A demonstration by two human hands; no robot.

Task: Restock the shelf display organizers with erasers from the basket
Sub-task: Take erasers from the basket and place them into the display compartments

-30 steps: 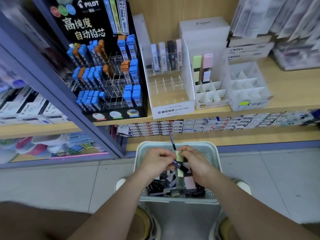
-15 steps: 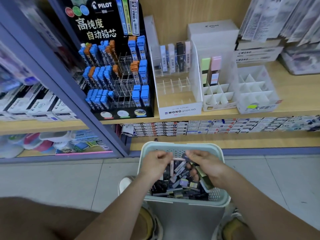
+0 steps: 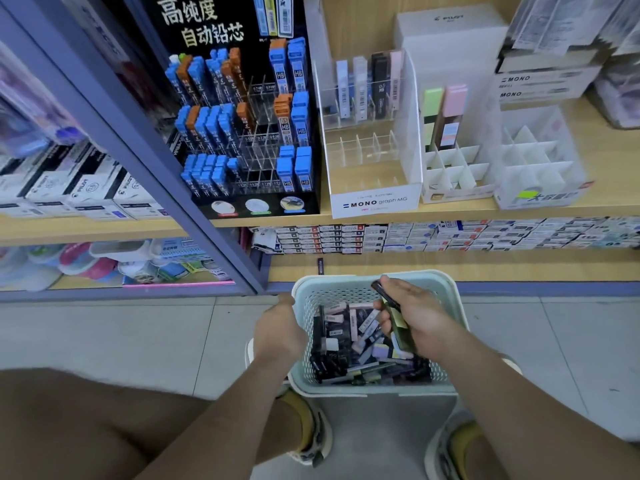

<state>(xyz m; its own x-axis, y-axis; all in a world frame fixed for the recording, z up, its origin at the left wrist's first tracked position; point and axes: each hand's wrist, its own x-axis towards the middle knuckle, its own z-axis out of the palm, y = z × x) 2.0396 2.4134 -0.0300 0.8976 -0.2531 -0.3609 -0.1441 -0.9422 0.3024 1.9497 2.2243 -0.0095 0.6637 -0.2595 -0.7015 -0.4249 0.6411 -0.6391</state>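
Down by the shelf, the pale green basket [image 3: 341, 293] held slim black, pink and lilac erasers [image 3: 346, 341], right hand [image 3: 417, 318] gripping a couple, left hand [image 3: 278, 329] clutching its rim.

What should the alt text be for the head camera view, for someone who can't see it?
A person's right hand holds a few slim packs over a pale green basket full of erasers, while the left hand grips its left rim. On the shelf above stand white divider organizers, mostly empty, one holding a green pack and a pink pack.
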